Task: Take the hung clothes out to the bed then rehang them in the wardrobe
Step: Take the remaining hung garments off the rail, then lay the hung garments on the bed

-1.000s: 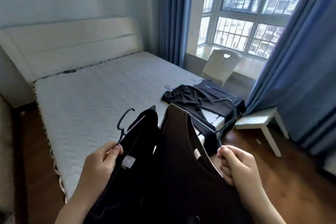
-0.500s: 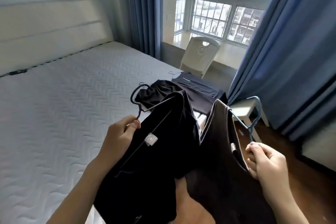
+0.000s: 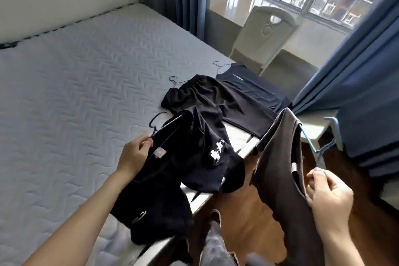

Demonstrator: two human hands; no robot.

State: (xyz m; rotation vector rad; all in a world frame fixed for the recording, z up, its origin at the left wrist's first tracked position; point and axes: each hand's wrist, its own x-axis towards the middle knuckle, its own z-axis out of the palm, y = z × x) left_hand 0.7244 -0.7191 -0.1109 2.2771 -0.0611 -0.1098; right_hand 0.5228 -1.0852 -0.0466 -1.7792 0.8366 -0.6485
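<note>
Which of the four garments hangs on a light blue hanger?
The brown garment held by the right hand; the other three have thin dark hangers.

Bed (image 3: pixel 71 84) mattress: quilted matt white cloth. Black shirt (image 3: pixel 172 157) and brown shirt (image 3: pixel 278 170): soft matt cloth. Floor (image 3: pixel 241 218): glossy brown wood; chair (image 3: pixel 263 34): smooth plastic.

**Clothes at the bed's right edge**

On the bed (image 3: pixel 75 93), near its far right corner, a garment (image 3: pixel 205 99) lies with a top (image 3: pixel 248 86) just right of it. Nearer, the left hand (image 3: pixel 133 155) holds a shirt (image 3: pixel 172 168) over the bed's edge. To the right, the right hand (image 3: pixel 326 192) holds a second shirt (image 3: pixel 280 168) above the floor (image 3: pixel 248 211). A chair (image 3: pixel 265 34) stands behind the bed and a stool (image 3: pixel 313 127) to its right.
</note>
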